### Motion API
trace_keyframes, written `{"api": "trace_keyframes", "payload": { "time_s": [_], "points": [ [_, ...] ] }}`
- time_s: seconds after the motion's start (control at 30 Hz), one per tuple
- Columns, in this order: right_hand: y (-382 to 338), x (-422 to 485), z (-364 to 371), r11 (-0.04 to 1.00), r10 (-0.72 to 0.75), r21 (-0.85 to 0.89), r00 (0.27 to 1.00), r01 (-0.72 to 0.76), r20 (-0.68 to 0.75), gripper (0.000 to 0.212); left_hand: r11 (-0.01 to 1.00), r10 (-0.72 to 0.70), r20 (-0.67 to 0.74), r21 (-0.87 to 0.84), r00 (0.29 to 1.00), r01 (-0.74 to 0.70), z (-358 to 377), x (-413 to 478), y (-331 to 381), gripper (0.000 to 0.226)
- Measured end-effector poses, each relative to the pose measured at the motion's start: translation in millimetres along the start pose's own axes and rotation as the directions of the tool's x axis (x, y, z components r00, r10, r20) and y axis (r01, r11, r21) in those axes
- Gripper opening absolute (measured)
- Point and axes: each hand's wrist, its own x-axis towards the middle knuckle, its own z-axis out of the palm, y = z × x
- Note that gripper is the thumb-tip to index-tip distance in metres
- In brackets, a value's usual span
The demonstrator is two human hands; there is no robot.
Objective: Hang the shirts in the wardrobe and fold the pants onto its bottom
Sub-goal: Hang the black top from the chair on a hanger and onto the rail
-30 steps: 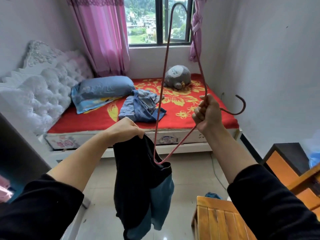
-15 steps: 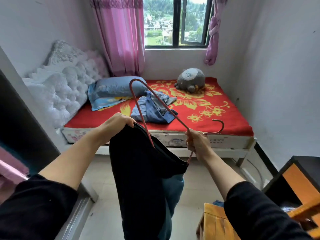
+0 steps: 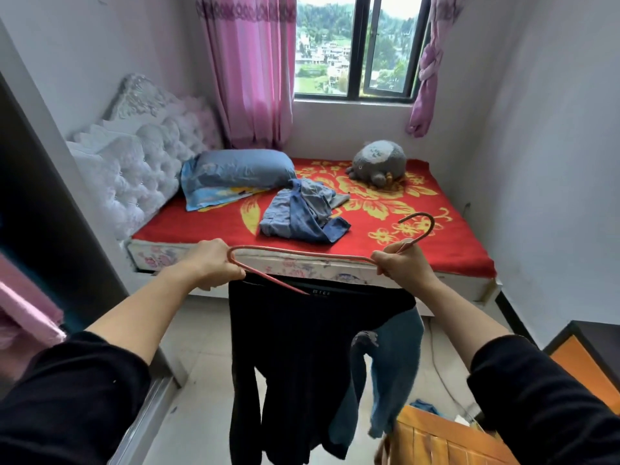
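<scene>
In front of the bed (image 3: 201,226), between two raised forearms: the pink wire hanger (image 3: 302,254), upright a second ago, now lies level, its lower limb entering the collar of the black shirt (image 3: 302,347). The left hand (image 3: 214,265) curls round the hanger's bent end and the shirt's shoulder; the right hand (image 3: 402,268) grips the neck below the hook. Threading appears nearly complete; hanging in the wardrobe (image 3: 43,203) remains. Shirt: limp, soft knit, blue panel. Hanger: thin, rigid wire.
</scene>
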Motion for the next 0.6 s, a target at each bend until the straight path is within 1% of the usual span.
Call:
{"api": "trace_keyframes", "payload": {
  "time_s": [0.07, 0.17, 0.23, 0.3, 0.37, 0.4, 0.47, 0.53, 0.6],
  "points": [
    [0.8, 0.6, -2.7, 0.998, -0.019, -0.054, 1.000, 0.019, 0.011, 0.032, 0.999, -0.028, 0.048, -0.017, 0.998, 0.028, 1.9, 1.9, -7.3, 0.020],
    [0.4, 3.4, -7.4, 0.991, -0.036, -0.132, 0.999, 0.035, -0.011, 0.030, 0.988, -0.053, 0.127, -0.137, 0.991, 0.070, 4.8, 4.9, -13.9, 0.015],
    [0.4, 3.8, -11.2, 0.987, -0.050, -0.157, 0.999, 0.048, -0.012, 0.032, 0.980, -0.055, 0.143, -0.181, 0.988, 0.081, 4.8, 4.6, -15.3, 0.010],
    [-0.2, 0.3, -13.1, 0.974, -0.071, -0.212, 0.997, 0.076, 0.032, 0.038, 0.972, -0.047, 0.144, -0.220, 0.988, 0.079, 3.2, 3.1, -15.4, 0.008],
    [-5.6, -4.5, -10.8, 0.942, -0.102, -0.315, 0.992, 0.119, 0.069, 0.042, 0.965, -0.039, 0.111, -0.253, 0.993, 0.066, 2.3, 1.2, -12.7, 0.006],
    [-11.0, -4.5, -9.7, 0.930, -0.117, -0.344, 0.991, 0.133, 0.065, 0.042, 0.964, -0.034, 0.085, -0.261, 0.996, 0.055, 2.3, -0.4, -9.5, 0.005],
    [-25.9, 2.9, -8.1, 0.929, -0.131, -0.346, 0.991, 0.129, 0.018, 0.040, 0.959, -0.019, 0.018, -0.282, 1.000, 0.023, 3.2, -2.0, -0.1, 0.005],
    [-44.3, 11.7, -3.4, 0.926, -0.141, -0.357, 0.989, 0.119, -0.035, 0.033, 0.942, -0.005, -0.054, -0.336, 0.999, -0.014, 3.8, -1.4, 13.2, 0.003],
    [-59.9, 14.8, 8.6, 0.912, -0.151, -0.391, 0.988, 0.125, -0.036, 0.029, 0.916, 0.012, -0.102, -0.398, 0.995, -0.052, 2.7, -0.8, 28.9, 0.001]
  ]
}}
